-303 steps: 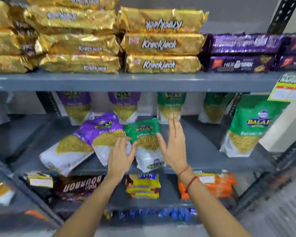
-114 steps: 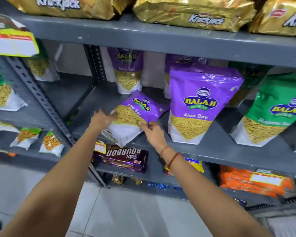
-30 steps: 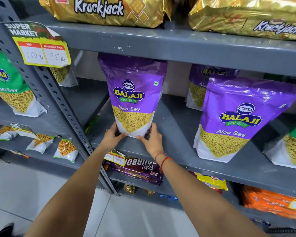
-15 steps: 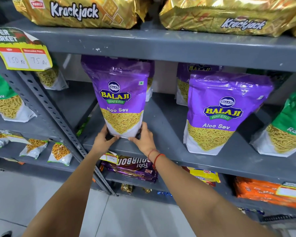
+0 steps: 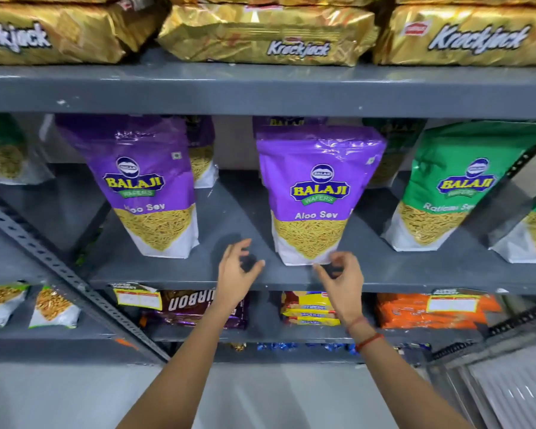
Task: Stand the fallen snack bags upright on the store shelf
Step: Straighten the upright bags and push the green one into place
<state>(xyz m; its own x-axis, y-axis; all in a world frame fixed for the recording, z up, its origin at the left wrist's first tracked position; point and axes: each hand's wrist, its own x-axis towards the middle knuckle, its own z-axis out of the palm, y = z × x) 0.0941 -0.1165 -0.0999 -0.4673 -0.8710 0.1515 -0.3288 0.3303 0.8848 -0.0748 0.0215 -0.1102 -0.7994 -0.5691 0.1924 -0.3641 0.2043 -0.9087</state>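
Now both hands, left (image 5: 234, 274) and right (image 5: 342, 281), hover empty, fingers loosely curled, before upright purple bags (image 5: 314, 193).

Both bare forearms extend forward and upward from the lower edge of the view, converging slightly. The left hand (image 5: 234, 275) is loosely curled, fingers (image 5: 240, 246) spread and bent, thumb apart, holding nothing. The right hand (image 5: 342, 284) is likewise empty, fingers arched downward and thumb extended leftward. Red thread bands (image 5: 367, 337) encircle the right wrist. The hands are apart, level with each other.
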